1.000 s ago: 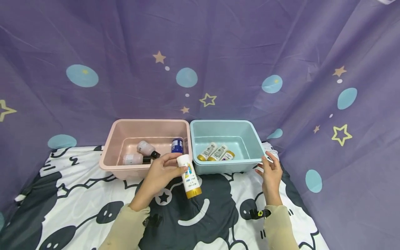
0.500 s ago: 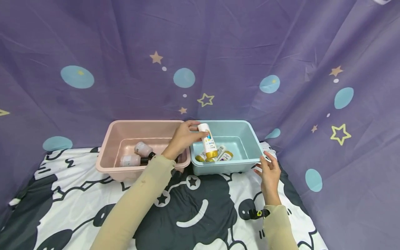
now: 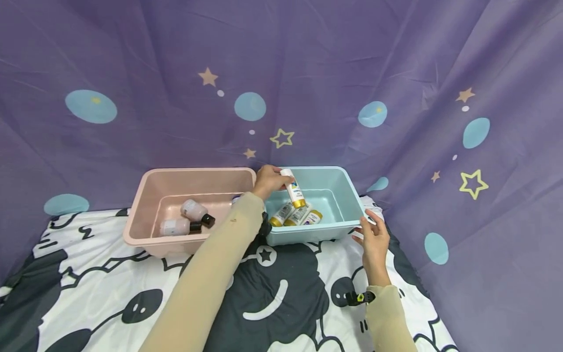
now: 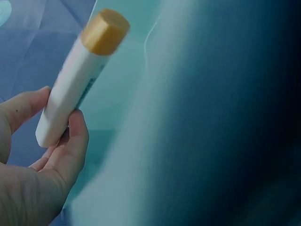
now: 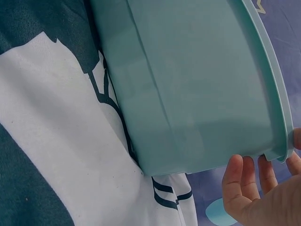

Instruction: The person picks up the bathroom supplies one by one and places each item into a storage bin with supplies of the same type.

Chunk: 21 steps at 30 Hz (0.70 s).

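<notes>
In the head view, my left hand [image 3: 268, 182] pinches a white bottle with a gold cap [image 3: 292, 189], tilted cap-down over the left part of a light blue bin [image 3: 325, 233]. The left wrist view shows thumb and fingers gripping the white bottle [image 4: 70, 94] near the end opposite its cap. Below it, several like bottles [image 3: 301, 215] lie side by side in the bin. My right hand [image 3: 374, 244] holds the bin's front right corner; in the right wrist view its fingers [image 5: 234, 179] curl under the rim, the thumb partly cut off by the frame.
A pink bin [image 3: 176, 243] stands left of the blue one. Inside lie two pale bottles with black caps [image 3: 193, 210], and a dark blue item [image 3: 235, 199] mostly hidden by my left sleeve [image 3: 215, 264]. A sheep-print cloth [image 3: 110, 288] lies underneath; a purple curtain [image 3: 308, 73] hangs behind.
My left hand has carried the white bottle from in front of the bins, up and rightward, over the blue bin. The right hand stays at the bin's corner.
</notes>
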{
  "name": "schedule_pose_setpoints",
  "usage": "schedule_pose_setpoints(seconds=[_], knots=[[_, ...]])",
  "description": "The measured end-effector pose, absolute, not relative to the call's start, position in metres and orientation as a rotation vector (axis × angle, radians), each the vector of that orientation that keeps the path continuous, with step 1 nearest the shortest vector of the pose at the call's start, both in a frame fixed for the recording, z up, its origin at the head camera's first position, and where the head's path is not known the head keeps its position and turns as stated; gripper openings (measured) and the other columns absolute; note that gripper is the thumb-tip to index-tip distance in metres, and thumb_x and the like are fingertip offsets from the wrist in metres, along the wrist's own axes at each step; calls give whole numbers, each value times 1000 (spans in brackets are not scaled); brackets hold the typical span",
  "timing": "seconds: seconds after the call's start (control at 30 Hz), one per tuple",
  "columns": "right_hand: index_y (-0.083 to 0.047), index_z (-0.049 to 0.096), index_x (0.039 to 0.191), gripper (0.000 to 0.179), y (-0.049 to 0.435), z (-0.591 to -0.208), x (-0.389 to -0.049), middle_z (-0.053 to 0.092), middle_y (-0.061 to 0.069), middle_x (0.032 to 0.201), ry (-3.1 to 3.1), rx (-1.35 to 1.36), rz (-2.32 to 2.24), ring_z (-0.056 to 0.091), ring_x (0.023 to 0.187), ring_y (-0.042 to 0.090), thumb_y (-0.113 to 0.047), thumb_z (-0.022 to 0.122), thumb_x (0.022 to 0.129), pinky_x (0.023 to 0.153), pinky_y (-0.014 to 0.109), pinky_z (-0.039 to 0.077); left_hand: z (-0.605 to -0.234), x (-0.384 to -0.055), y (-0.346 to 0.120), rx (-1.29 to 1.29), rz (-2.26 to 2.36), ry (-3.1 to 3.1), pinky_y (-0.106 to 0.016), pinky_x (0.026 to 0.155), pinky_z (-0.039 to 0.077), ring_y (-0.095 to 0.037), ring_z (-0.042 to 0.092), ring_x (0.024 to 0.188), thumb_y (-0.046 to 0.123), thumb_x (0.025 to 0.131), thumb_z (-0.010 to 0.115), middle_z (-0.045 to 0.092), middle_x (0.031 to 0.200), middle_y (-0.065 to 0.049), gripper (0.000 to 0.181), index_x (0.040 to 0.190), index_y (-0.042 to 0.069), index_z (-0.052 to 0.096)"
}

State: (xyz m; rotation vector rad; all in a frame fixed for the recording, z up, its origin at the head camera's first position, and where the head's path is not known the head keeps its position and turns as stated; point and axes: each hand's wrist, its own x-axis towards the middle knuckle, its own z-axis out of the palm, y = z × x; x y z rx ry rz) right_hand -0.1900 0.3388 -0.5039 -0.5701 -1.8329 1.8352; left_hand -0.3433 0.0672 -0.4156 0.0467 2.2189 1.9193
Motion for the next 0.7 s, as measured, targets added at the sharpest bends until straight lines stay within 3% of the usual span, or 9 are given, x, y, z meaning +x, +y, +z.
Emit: schedule_pose_setpoints(seconds=[0.23,0.33,0.7], knots=[[-18,62,135,41,341,-503,-190,64,8,102,-1827,-568,1823,66,98,43,-31,69,97,63,30,62,-413,-345,71,-7,1915,2246,-37,80,62,-26,70,84,7,84,81,66,107,-19,45,122,-8,61],[-18,62,135,40,341,-504,-189,64,8,101,-1827,-572,1827,68,91,35,-30,69,97,63,31,62,-409,-348,73,-37,1927,2264,-36,78,62,-25,69,82,6,82,82,66,106,-19,42,117,-7,63],[-18,62,135,41,335,-506,-194,63,10,103,-1856,-539,1843,69,86,28,-32,69,97,63,30,62,-411,-350,65,-135,1948,2215,-32,76,62,-30,71,89,7,84,79,69,97,-16,54,132,-4,57]])
